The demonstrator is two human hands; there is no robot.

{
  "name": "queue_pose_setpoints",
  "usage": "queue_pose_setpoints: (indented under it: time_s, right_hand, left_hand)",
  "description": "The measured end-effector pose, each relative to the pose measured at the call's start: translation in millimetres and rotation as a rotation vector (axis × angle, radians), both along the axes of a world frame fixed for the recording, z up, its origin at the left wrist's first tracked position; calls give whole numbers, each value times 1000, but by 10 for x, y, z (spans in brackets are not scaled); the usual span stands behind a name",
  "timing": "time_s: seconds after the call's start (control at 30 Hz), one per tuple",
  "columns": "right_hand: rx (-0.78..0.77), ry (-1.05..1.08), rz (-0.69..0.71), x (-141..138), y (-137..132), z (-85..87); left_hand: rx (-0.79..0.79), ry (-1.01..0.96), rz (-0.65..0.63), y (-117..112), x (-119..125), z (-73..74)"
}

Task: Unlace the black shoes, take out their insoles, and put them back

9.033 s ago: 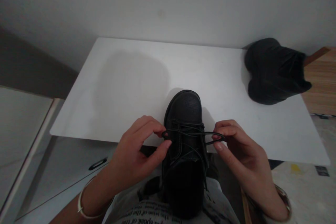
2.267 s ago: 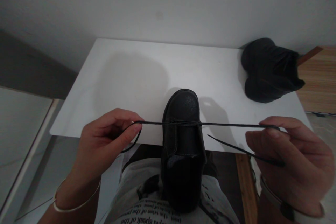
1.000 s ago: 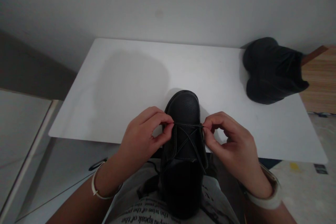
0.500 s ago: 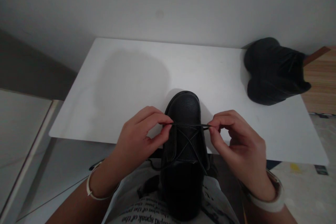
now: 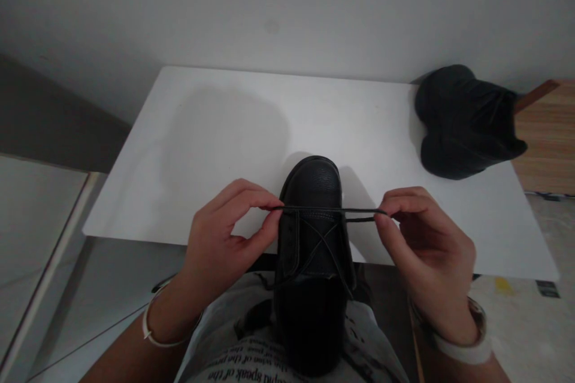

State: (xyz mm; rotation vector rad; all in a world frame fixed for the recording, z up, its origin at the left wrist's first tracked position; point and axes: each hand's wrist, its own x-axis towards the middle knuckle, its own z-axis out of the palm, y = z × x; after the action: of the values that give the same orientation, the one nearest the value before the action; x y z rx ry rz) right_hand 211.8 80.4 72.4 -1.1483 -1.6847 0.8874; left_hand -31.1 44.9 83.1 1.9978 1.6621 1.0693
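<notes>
A black leather shoe [image 5: 312,188] rests with its toe on the near edge of a white table [image 5: 233,131] and its heel on my lap. A thin black lace [image 5: 314,210] runs straight across the shoe's lowest eyelets, with a crossed pair of strands below it. My left hand [image 5: 227,233] pinches the lace on the shoe's left side. My right hand [image 5: 426,245] pinches the lace end on the right side. Both hands pull the lace taut, a little out from the shoe.
A second black shoe [image 5: 465,122] lies on its side at the table's far right corner. A wooden surface [image 5: 545,137] adjoins the table on the right. A white wall stands behind, and a white cabinet with a dark handle [image 5: 164,280] sits at lower left.
Over the last second both hands have moved outward from the shoe, drawing the lace out straight and longer on each side. The shoe has stayed in place.
</notes>
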Motion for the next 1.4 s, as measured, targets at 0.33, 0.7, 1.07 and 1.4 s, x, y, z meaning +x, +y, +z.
queue_pose_setpoints:
  time_s: [0.33, 0.7, 1.07, 1.4]
  right_hand:
    - [-24, -35, -70, 75, -6, -67]
    - [-33, -19, -77, 99, -18, -102]
    - [-54, -70, -120, 123, -22, -122]
    - [-61, -129, -77, 111, -50, -130]
  left_hand:
    - [-15, -48, 64, -55, -38, -69]
    - [-101, -134, 106, -93, -58, -122]
    - [-92, -225, 215, -113, -21, -129]
    - [-124, -195, 204, -107, 11, -142]
